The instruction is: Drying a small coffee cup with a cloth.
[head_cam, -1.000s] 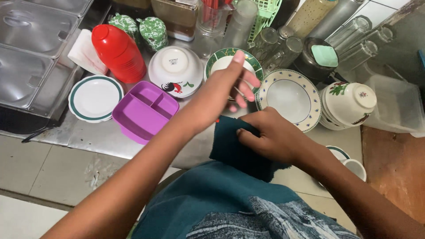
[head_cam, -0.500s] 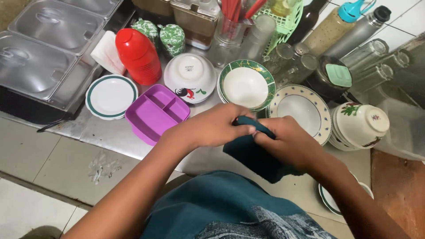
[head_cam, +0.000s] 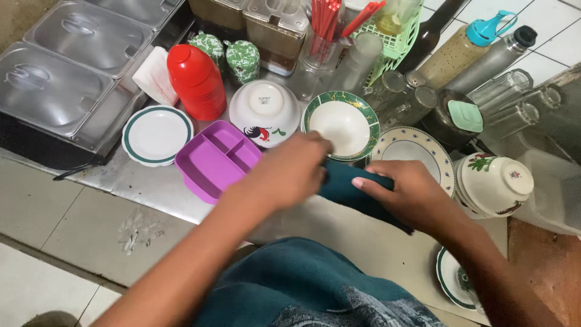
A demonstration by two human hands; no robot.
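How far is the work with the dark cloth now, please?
Both hands, the left hand and the right hand, grip the dark teal cloth at the counter edge; it looks bunched, not yet laid flat. The green-rimmed bowl, purple tray and patterned plate lie untouched behind it. Whether they are already wiped, I cannot tell.

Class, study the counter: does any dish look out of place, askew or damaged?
One white bowl with a rooster picture sits upside down between the red jug and the green-rimmed bowl; nothing looks broken or spilled.
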